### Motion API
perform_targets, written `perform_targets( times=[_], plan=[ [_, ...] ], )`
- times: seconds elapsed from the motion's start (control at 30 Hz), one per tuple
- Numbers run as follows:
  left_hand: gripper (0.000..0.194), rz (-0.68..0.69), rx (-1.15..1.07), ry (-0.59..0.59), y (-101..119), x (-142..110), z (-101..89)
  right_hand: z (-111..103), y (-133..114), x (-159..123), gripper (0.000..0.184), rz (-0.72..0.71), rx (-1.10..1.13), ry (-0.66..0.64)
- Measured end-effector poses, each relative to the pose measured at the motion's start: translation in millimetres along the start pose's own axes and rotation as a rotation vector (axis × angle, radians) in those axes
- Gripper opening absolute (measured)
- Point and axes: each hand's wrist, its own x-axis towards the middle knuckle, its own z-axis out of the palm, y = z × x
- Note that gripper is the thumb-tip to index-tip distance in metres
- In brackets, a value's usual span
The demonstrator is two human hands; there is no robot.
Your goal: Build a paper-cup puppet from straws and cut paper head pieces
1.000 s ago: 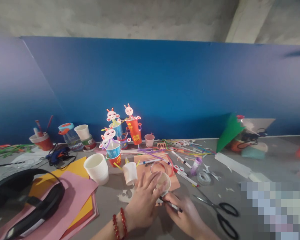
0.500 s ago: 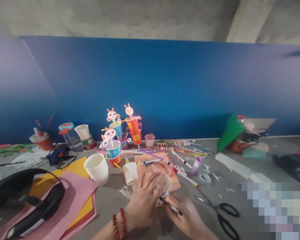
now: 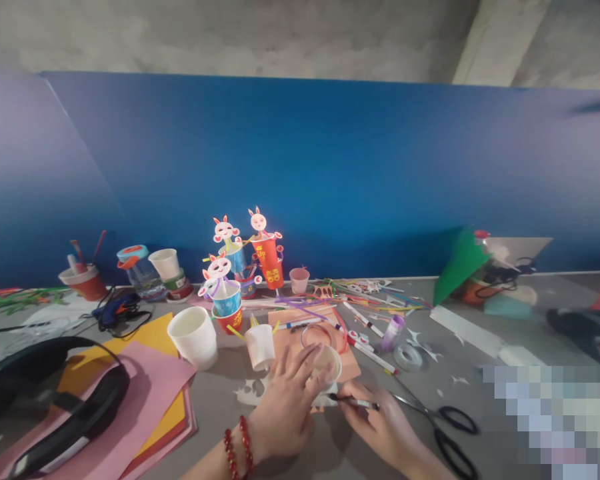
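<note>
My left hand (image 3: pixel 291 393), with a red bead bracelet (image 3: pixel 246 440) at the wrist, lies over a white paper cup (image 3: pixel 330 365), its fingers stretched across the cup's side and rim and holding it down. Under the cup, a piece of white paper (image 3: pixel 325 400) partly shows; the rest is hidden by the hand. My right hand (image 3: pixel 373 417) is closed on a black-and-white marker (image 3: pixel 357 402), whose tip points left toward the cup's base. Peach paper (image 3: pixel 351 363) is spread behind the cup. Beside my left hand lies a cut-out white paper scrap (image 3: pixel 253 392).
Scissors (image 3: pixel 437 419) lie right of my right hand. Behind are a clear tape roll (image 3: pixel 408 357), a purple glue stick (image 3: pixel 393 332) and rabbit-faced cup figures (image 3: pixel 227 300). At left are white stacked cups (image 3: pixel 194 339), coloured paper (image 3: pixel 155 393) and headphones (image 3: pixel 100 407).
My right hand and the marker have shifted slightly to the right, and the marker now lies nearer to level. My left hand and the cup have hardly moved.
</note>
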Motion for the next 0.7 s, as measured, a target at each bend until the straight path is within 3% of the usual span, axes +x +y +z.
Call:
perform_targets(
  times=[0.23,0.47,0.7],
  plan=[
    [0.103,0.002,0.003,-0.005,-1,1,-0.4,-9,8,6,0.014,0.066,0.100,-0.019],
    [0.104,-0.008,0.005,-0.012,0,0,0.9,-6,20,11,0.018,0.136,0.286,-0.036],
    [0.103,-0.026,0.018,-0.011,2,0,-1.5,-1,32,14,0.017,0.157,0.312,0.032]
  ],
)
